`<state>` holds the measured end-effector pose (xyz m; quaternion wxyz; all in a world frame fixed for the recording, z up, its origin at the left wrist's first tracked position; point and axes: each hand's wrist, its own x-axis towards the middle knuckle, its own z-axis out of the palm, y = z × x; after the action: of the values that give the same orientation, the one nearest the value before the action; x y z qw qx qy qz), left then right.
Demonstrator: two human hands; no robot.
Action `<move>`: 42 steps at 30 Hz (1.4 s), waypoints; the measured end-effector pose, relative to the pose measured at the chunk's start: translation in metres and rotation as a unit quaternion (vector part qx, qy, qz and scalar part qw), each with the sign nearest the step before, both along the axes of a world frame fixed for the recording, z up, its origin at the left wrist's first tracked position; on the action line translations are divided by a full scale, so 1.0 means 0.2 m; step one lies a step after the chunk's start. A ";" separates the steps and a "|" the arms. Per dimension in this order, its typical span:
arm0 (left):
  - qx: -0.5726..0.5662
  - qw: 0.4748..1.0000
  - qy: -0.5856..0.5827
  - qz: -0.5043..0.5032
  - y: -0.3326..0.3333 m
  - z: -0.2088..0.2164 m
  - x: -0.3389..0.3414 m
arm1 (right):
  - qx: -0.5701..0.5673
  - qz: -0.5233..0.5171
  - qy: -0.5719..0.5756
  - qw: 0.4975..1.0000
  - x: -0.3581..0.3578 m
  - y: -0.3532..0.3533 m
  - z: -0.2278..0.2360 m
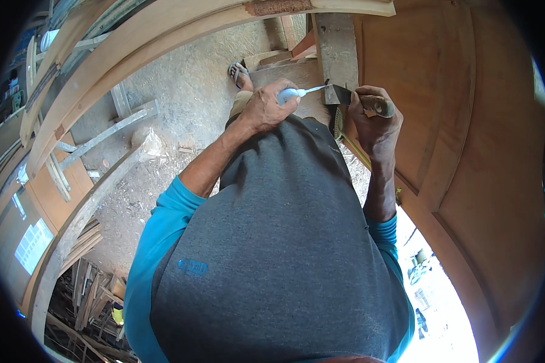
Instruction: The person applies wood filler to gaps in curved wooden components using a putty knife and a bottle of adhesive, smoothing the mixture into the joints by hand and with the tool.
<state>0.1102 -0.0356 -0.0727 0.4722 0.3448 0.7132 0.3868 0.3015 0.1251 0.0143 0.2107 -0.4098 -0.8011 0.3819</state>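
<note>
My left hand (265,107) is closed round a small pale-blue squeeze bottle (288,95) with a thin white nozzle that points right. My right hand (376,130) grips the wooden handle of a putty knife (341,95), its flat metal blade turned left. The nozzle tip lies close to the blade's left edge; whether they touch I cannot tell. Both tools are above the near end of an upright grey wooden board (338,51). Close to the right hand stands a large brown panelled wooden door (433,121).
Long curved wooden pieces (157,33) arch across the upper left. A pale curved bar (85,212) rises on the left, above a pile of scrap wood (94,296). A foot in a sandal (241,74) rests on the dusty floor (181,72). Short boards (293,72) lie beyond my hands.
</note>
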 end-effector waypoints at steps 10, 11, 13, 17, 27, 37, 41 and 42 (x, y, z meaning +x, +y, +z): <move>-0.003 1.000 -0.003 -0.004 0.01 0.00 -0.01 | -0.009 0.017 0.003 1.000 -0.02 0.02 -0.04; -0.004 1.000 -0.011 -0.004 0.01 0.00 -0.01 | -0.012 0.020 0.003 1.000 -0.02 0.03 -0.03; -0.008 1.000 -0.008 -0.007 0.01 -0.01 -0.01 | -0.011 0.026 0.009 1.000 -0.03 0.03 -0.03; -0.018 1.000 -0.012 -0.007 0.02 0.01 -0.01 | -0.004 0.025 0.014 1.000 -0.04 0.02 -0.04; 0.010 0.999 0.032 -0.011 0.03 0.04 -0.01 | 0.034 0.012 0.023 0.999 -0.04 0.01 -0.07; -0.014 1.000 0.002 -0.017 0.04 0.03 -0.03 | 0.002 0.003 0.008 1.000 -0.03 0.01 -0.06; -0.013 1.000 -0.021 -0.019 0.03 0.01 -0.03 | 0.019 0.048 -0.024 0.998 -0.08 0.03 -0.02; -0.022 0.999 -0.010 -0.021 0.03 0.02 -0.03 | 0.025 0.062 -0.039 0.997 -0.10 0.04 -0.01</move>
<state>0.1035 -0.0290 -0.0689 0.4944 0.3459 0.7093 0.3645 0.2819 0.1324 0.0119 0.1654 -0.3690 -0.8418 0.3575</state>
